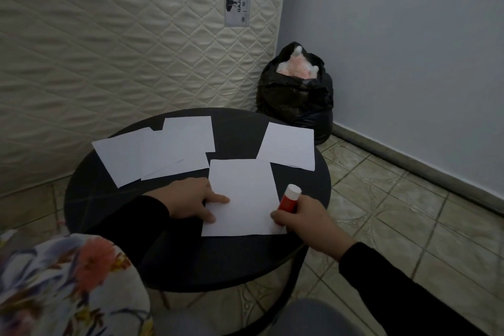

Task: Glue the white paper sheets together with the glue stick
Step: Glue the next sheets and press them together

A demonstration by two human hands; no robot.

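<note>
Fingers of the right hand grip the glue stick, hiding its base; left hand fingers press flat on the sheet at nine o'clock.

Home, spare/storage rm: quilted mattress upright vs wall, tied-open black bin bag in corner, tiled floor, small round dark desk.

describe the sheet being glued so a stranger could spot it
On the round dark table, look at the near edge, between the two hands. The white paper sheet lies alone there, pressed by the left hand, with the red glue stick held by the right hand at its right edge.
</note>
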